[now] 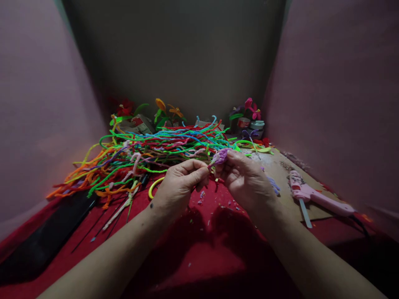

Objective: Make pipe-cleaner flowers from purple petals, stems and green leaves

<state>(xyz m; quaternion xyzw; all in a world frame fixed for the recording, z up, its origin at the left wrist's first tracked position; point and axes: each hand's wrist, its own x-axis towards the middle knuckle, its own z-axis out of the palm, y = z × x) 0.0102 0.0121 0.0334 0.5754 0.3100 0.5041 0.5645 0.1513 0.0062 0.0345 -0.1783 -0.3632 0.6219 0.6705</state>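
Between my two hands is a small purple pipe-cleaner flower (220, 156), its fuzzy petals bunched to the right and its thin end pointing left. My left hand (182, 178) pinches that thin end between thumb and fingertips. Thumb and fingers of my right hand (246, 178) close on the petals from the right side. Both hands are raised over a red cloth (199, 257), and their shadows fall on it. Just behind them spreads a large heap of coloured pipe cleaners (168, 143).
A pink glue gun (311, 194) lies on a tan board (282, 166) at right. At left rest a black flat object (52, 232) and thin dark sticks (90, 230). Finished flowers (176, 110) and a jar (257, 128) stand at the back. Lint scraps dot the cloth.
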